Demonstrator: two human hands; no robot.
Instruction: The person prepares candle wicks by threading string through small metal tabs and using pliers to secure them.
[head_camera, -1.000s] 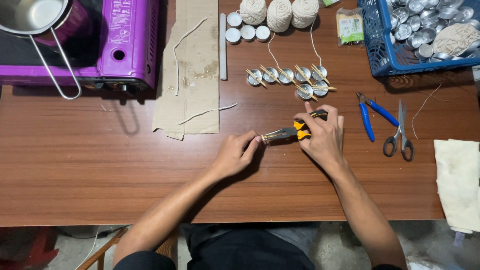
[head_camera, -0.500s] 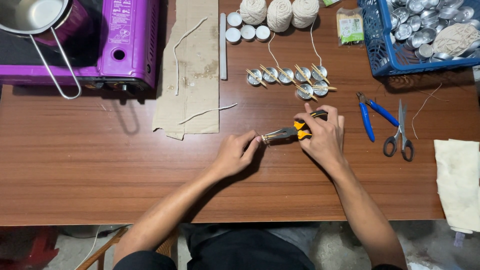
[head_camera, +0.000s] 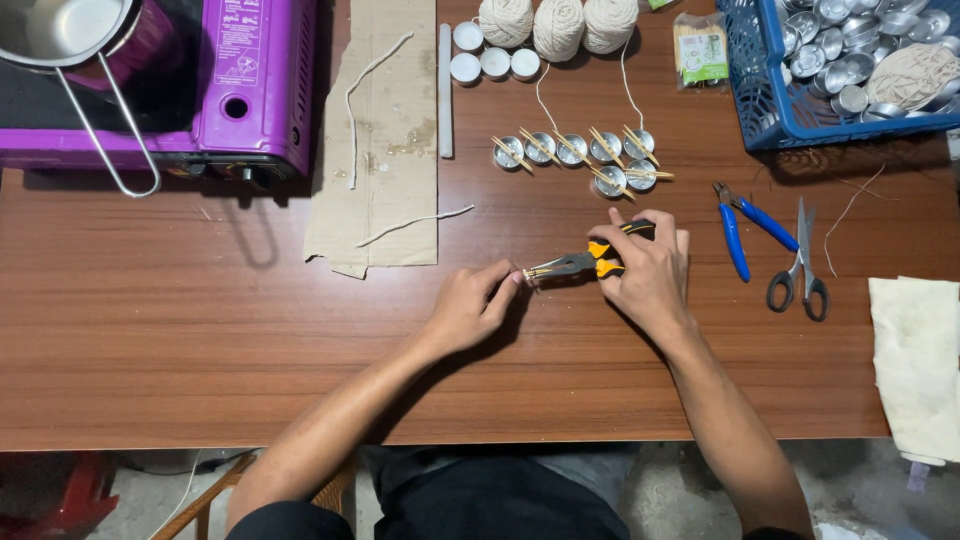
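My right hand (head_camera: 648, 268) grips the black and orange handles of a pair of pliers (head_camera: 582, 262), whose jaws point left. At the jaw tips my left hand (head_camera: 473, 302) pinches a small light-coloured piece (head_camera: 524, 274), too small to identify. Both hands rest on the brown wooden table (head_camera: 200, 320), near its middle. Just beyond them stands a row of small metal cups (head_camera: 575, 152) with wooden sticks laid across them.
Blue-handled pliers (head_camera: 738, 226) and scissors (head_camera: 799, 268) lie to the right, a cream cloth (head_camera: 918, 360) beyond them. A blue basket (head_camera: 760, 90) of metal cups sits back right. Three twine balls (head_camera: 558, 26), cardboard (head_camera: 385, 140) and a purple stove (head_camera: 215, 90) line the back.
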